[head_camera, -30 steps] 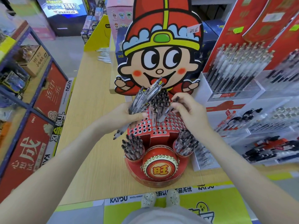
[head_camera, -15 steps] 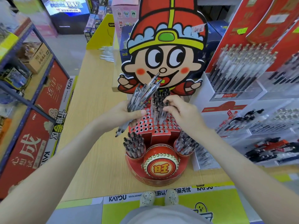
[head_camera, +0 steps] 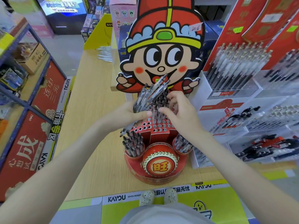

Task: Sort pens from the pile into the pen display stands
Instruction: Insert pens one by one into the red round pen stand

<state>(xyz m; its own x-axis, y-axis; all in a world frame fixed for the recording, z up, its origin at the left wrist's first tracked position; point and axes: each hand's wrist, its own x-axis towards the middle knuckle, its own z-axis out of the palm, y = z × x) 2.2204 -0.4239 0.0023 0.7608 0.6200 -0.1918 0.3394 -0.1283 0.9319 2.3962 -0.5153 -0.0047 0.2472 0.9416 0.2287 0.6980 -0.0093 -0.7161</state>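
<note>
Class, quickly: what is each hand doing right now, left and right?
Left hand: closed around a bundle of pens.
Right hand: fingers curled among the pens standing in the red stand; whether it grips one cannot be told.

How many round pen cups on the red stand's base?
2: left cup beside the drum emblem, full of pens; right cup on its other side, partly under the right hand's wrist. None else visible.

Red stand [head_camera: 156, 132] dotted with white holes — gold-studded red drum [head_camera: 160, 164]; clear, black-tipped pens [head_camera: 150, 94]; pale wood-grain bench [head_camera: 97, 110].
</note>
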